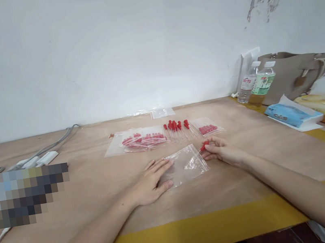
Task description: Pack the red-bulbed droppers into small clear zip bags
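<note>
under left hand point(154, 181), clear bag point(185, 168)

A single head-worn camera looks forward and down from the near side of the bench point(94, 177), close enough to span its depth, the wall point(103, 57) filling nearly the upper half.

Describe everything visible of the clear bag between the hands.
The clear bag looks like thin, glossy plastic, with seal-like lines along its right end. It lies flat, askew, on the table, no contents visible. The left hand rests on its left part; the right hand holds a red piece near its right edge.
</note>
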`<act>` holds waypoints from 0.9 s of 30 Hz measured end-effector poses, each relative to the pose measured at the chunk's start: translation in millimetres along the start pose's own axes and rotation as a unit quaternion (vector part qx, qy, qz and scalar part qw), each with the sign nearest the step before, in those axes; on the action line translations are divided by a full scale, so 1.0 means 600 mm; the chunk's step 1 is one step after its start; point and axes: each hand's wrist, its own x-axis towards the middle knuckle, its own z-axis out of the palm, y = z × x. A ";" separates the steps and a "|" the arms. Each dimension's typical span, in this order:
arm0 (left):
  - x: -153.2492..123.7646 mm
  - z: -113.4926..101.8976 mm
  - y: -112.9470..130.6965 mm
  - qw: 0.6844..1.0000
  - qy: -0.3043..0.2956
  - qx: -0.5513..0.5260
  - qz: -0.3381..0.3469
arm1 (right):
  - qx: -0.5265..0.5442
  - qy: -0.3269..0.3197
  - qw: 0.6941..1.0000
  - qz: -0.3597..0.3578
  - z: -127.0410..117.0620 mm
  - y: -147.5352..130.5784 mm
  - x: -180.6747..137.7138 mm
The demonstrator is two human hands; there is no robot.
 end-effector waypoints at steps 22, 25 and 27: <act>0.011 0.001 -0.009 0.999 -0.007 -0.004 0.034 | -0.331 -0.283 0.891 -0.128 0.006 -0.033 -0.004; 0.010 0.002 -0.011 0.999 0.015 -0.021 0.036 | -0.347 -0.199 0.910 -0.111 -0.015 -0.042 0.006; 0.009 0.003 -0.011 0.997 0.038 -0.044 0.040 | -0.368 -0.071 0.921 -0.104 -0.026 -0.046 0.026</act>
